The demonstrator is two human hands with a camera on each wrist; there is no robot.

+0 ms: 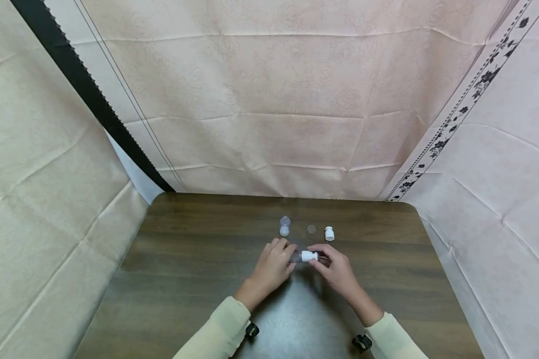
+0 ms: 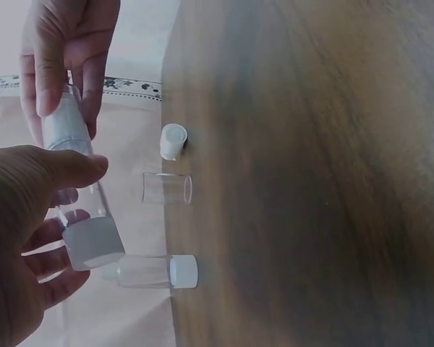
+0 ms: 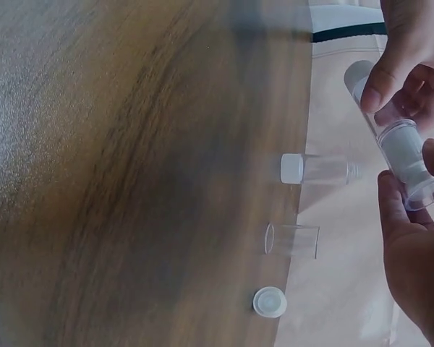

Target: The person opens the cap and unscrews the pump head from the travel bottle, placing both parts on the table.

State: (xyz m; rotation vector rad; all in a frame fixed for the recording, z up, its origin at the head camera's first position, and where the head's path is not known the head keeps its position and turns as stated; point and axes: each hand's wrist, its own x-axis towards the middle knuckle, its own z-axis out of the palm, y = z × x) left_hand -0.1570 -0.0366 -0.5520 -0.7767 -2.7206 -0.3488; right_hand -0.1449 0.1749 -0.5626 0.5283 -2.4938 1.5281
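Observation:
Between the two hands, a small clear bottle with a white base and a white collar (image 1: 309, 256) is held lying sideways above the table. The left hand (image 1: 273, 264) grips its clear body, thumb across the near side; the white base (image 2: 94, 243) shows below that thumb in the left wrist view. At the other end, the right hand (image 1: 336, 269) pinches the white collar part (image 3: 407, 153), which has a clear rim. Beyond the hands stand a second clear bottle with a white base (image 1: 285, 227), a clear open tube-like cover (image 3: 293, 241) and a small white cap-like piece (image 1: 329, 234).
The dark wooden table (image 1: 184, 259) has rounded far corners. Pale cloth (image 1: 274, 109) hangs behind it and on both sides. A black wristband device (image 1: 252, 329) sits at the left wrist, another (image 1: 362, 343) at the right.

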